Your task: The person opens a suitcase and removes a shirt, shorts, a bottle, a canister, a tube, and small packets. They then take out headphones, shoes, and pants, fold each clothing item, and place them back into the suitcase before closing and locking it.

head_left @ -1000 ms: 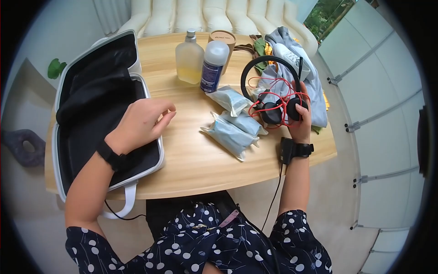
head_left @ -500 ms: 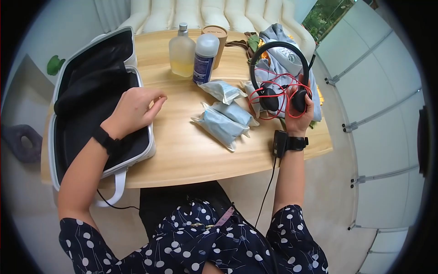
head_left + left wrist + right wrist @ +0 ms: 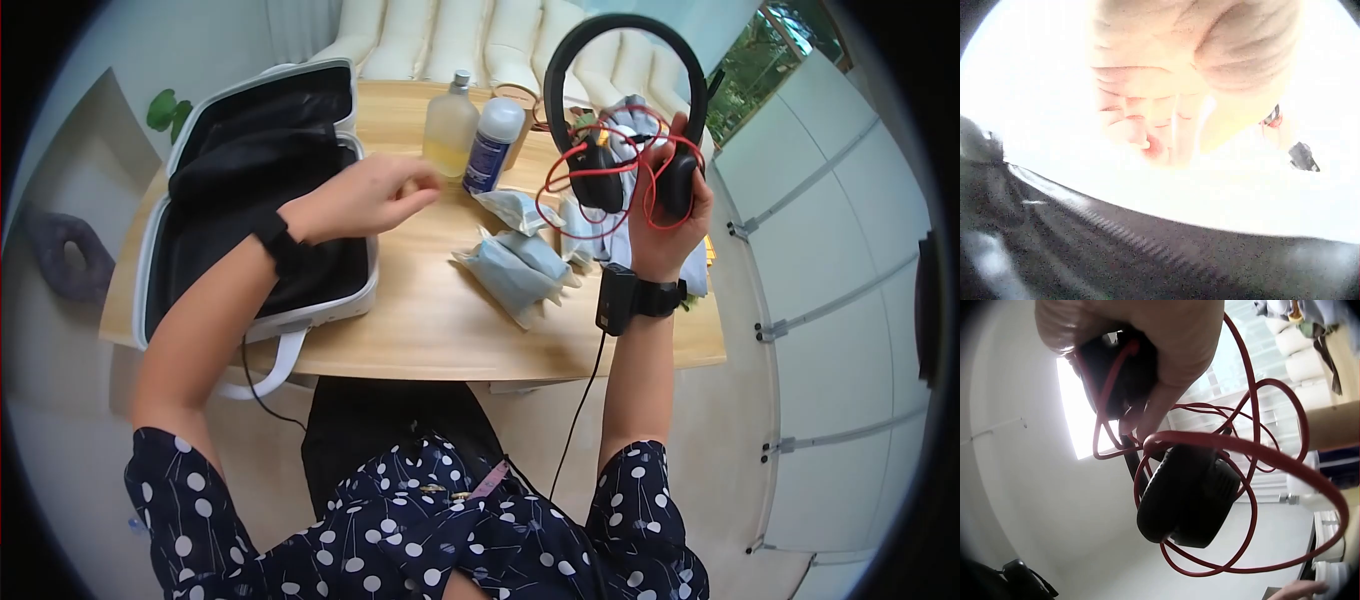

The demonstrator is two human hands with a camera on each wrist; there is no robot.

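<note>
My right hand [image 3: 668, 238] holds a black headset [image 3: 598, 178] up over the table's right side, gripping one ear cup. The headband arches upward, and a red cable [image 3: 1254, 447] hangs in loose loops around both cups. In the right wrist view the other ear cup [image 3: 1188, 497] dangles free beside my fingers. My left hand [image 3: 372, 197] hovers with loosely bent fingers at the right edge of an open white suitcase [image 3: 225, 265] with black lining. It holds nothing; the left wrist view shows its palm [image 3: 1154, 75] bare, over the zippered edge of the case.
Several pale blue wrapped packets [image 3: 505, 275] lie mid-table. Behind them stand a bottle of yellowish liquid [image 3: 448, 130], a blue spray can [image 3: 490, 150] and a brown cardboard tube [image 3: 518, 95]. Folded clothes [image 3: 612, 235] lie under the headset. A cream sofa [image 3: 405, 40] is beyond the table.
My right hand has lifted the headset higher, away from the clothes. My left hand has shifted rightward in the head view, which has itself moved a little.
</note>
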